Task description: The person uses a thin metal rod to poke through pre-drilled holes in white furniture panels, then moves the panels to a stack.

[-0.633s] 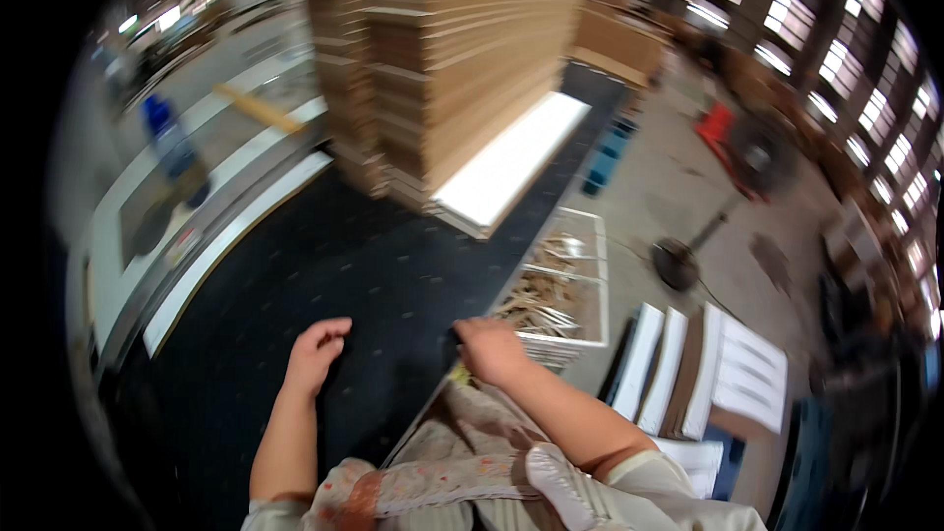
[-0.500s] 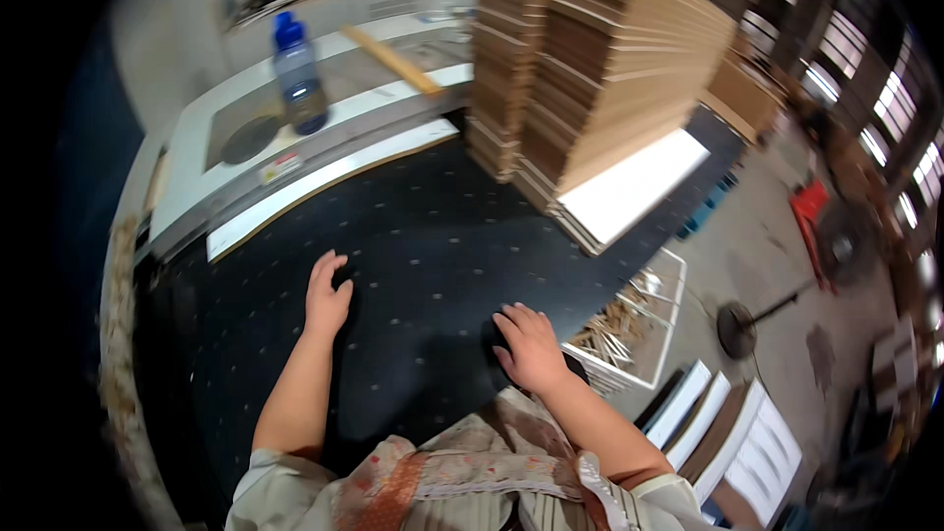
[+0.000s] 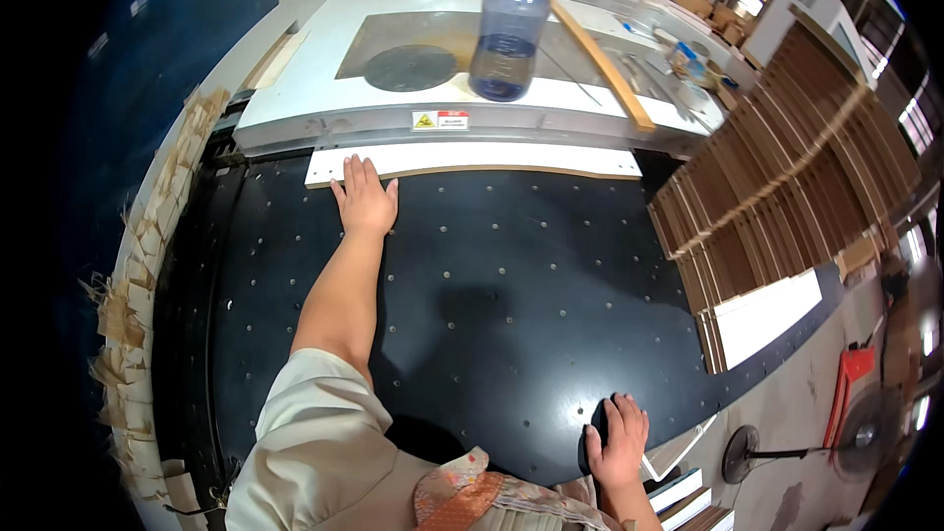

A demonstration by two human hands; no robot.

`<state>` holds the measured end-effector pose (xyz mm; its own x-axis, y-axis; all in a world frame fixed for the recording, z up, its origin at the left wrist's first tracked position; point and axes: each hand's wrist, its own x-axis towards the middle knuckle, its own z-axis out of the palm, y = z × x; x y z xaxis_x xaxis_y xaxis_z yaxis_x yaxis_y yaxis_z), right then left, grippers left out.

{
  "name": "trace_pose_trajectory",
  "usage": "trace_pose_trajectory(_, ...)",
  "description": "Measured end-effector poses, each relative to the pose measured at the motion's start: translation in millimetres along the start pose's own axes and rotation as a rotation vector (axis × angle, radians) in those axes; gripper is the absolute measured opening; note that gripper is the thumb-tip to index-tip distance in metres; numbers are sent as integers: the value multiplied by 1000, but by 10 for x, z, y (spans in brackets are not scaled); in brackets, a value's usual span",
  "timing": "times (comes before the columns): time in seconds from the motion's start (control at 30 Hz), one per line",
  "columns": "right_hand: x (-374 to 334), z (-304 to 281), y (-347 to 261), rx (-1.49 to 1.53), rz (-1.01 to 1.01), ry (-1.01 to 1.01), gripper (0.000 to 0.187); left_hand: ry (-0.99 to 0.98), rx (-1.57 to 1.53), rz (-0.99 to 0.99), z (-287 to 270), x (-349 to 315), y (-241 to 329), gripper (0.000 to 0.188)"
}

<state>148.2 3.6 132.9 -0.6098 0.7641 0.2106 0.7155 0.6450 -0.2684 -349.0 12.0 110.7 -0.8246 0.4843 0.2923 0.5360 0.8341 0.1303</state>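
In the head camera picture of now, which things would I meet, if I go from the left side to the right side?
Ragged brown scraps, left hand, blue-capped bottle, right hand, tall stack of brown-edged boards.

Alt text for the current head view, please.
A person's left hand rests on a white strip at the far side of a black, dotted table; the right hand is by the near edge. A blue-capped bottle stands beyond, with stacked boards to the right.
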Motion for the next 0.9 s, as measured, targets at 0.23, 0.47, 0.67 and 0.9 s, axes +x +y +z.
trace_pose_trajectory(0.23, -7, 21, 29, -16, 1, -26, 46, -97, 52, -115, 35, 194, -141, 76)
trace_pose_trajectory(0.47, -24, 29, 46, -13, -23, 0, 47, -3, 120, 203, -432, -457, -372, 66)
trace_pose_trajectory(0.67, -20, 4, 39, -65, -16, -9, 48, -372, -5, 127, -1020, -1096, -284, 71)
trace_pose_trajectory(0.9, -94, 18, 168, 33, -21, 15, 47, -308, -114, -63, -386, -195, 647, 74)
